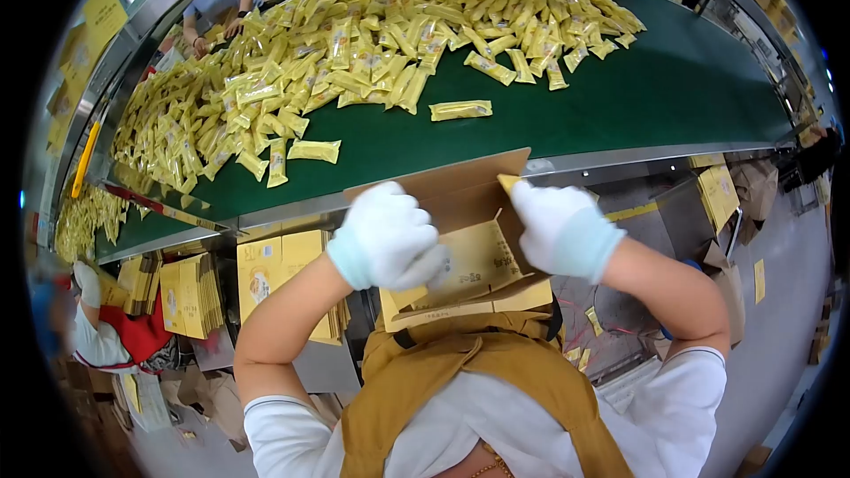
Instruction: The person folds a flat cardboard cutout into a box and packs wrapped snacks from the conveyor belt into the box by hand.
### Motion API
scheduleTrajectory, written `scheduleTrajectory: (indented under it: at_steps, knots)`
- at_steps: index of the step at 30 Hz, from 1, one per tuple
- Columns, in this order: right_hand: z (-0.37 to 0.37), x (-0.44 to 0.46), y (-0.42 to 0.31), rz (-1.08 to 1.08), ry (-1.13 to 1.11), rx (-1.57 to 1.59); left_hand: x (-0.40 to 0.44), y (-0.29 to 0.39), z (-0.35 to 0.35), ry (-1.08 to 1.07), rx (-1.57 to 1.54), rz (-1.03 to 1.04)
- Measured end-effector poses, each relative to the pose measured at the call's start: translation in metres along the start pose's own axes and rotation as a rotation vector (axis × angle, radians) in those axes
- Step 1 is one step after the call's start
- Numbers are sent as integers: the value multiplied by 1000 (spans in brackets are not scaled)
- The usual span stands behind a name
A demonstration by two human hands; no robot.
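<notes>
An open cardboard box [469, 257] rests against my apron [460, 381], its brown inside facing up. My left hand [387, 237], in a white glove, is curled into a fist at the box's left side; what its fingers hold, if anything, is hidden. My right hand [567, 228], also gloved, grips the box at its upper right corner, where a yellow flap tip shows at the fingertips. Beyond the box, a large heap of yellow wrapped packets [354, 44] lies on the green conveyor belt [567, 128]. One single packet [460, 111] lies apart, nearer the box.
Stacks of flat yellow cartons [190, 296] stand below the belt's metal edge [611, 158] at the left. A person in red and white [133, 327] is at the far left. Another person's hands [217, 33] are across the belt. More cartons [717, 196] stand at the right.
</notes>
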State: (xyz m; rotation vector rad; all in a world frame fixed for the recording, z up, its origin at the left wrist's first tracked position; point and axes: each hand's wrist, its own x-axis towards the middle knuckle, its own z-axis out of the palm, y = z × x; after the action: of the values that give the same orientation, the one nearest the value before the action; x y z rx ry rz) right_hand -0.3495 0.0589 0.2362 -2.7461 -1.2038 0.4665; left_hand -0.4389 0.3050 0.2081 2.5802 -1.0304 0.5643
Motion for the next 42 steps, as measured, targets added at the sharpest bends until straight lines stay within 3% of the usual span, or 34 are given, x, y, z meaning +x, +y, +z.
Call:
scheduleTrajectory:
  at_steps: [2, 5, 8, 10, 12, 15, 17, 21, 23, 26, 31, 32, 35, 38, 39, 41, 42]
  knots:
    - [31, 22, -9, -99, -45, -15, 3, 3, 22, -436, 17, -96]
    - [35, 25, -13, -215, -158, -10, 12, 18, 36, -887, 35, -233]
    - [-2, 16, -6, -328, -423, 191, 5, 16, 36, -63, 408, 48]
    - [0, 4, 26, -470, -384, 517, -3, 25, 38, 67, 439, -245]
    - [13, -1, 34, -328, -240, 621, -6, 27, 35, 112, 382, -502]
    - [34, -3, 25, -131, 106, 579, 1, 24, 21, 6, 142, -483]
    - [61, 5, 30, -157, 249, 662, 8, 22, 12, -30, 43, -432]
    - [85, 27, 19, 48, 226, 865, 15, 9, 11, -196, -293, -551]
    - [87, 34, 14, 84, 242, 879, 11, 28, 25, -288, -21, -557]
    - [94, 36, 11, 94, 370, 788, 2, 39, 37, -464, 114, -537]
    - [117, 42, 57, 249, 259, 1896, 7, 25, 24, -493, 118, -596]
    - [122, 43, 75, 313, 211, 2155, 4, 17, 20, -412, 24, -659]
    - [169, 27, 111, 308, 456, 1561, -21, -15, 5, -143, -148, -763]
    - [189, 16, 107, 347, 266, 1283, -44, -28, 32, 284, -1060, -854]
    - [194, 11, 94, 211, 297, 1260, -46, -24, 45, 369, -1266, -795]
    - [289, 26, 122, 49, 429, 1602, -57, -3, 85, 444, -1495, -850]
    - [233, 16, 98, 50, 468, 1319, -63, 11, 94, 457, -1891, -880]
